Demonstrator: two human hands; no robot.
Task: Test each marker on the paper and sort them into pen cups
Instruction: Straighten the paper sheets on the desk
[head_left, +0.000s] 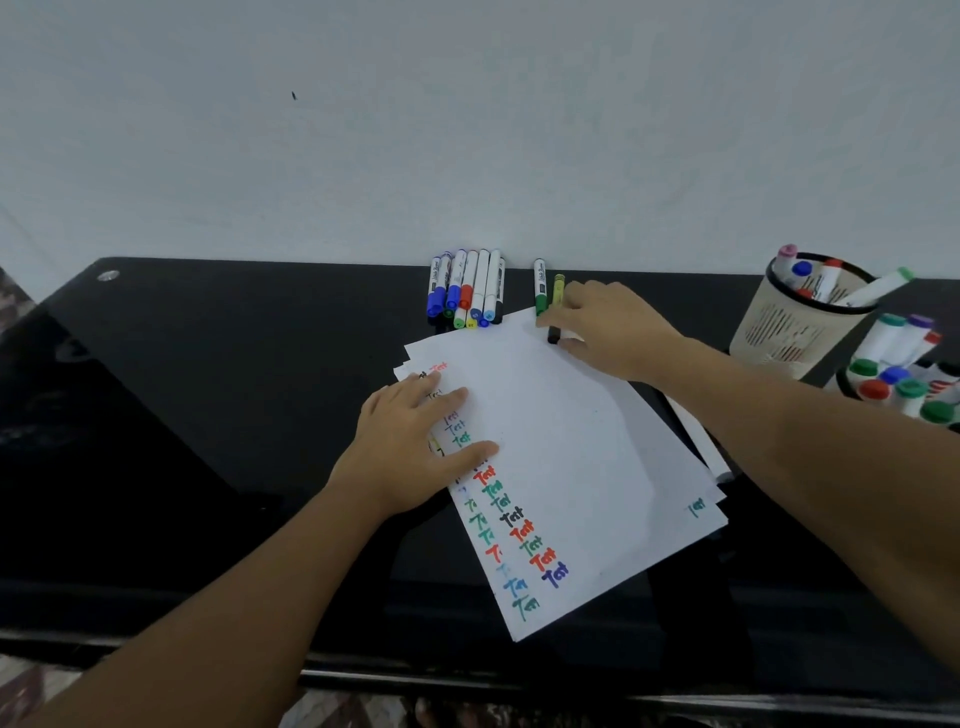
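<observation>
White paper (566, 441) with red, green, blue, black lettering; glossy black table (208, 415); beige, black-rimmed, seemingly slotted pen cup (789, 332).

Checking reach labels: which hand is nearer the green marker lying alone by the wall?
Right. The right hand sits just beside the green marker, at the paper's far corner. The left hand lies flat on the paper, well nearer the person.

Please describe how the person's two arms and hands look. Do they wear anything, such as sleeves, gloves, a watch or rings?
Both arms are bare as far as the picture shows: no sleeves are visible. The left hand and the right hand wear no gloves. No watch, bracelet or ring shows on the wrists or fingers.
</observation>
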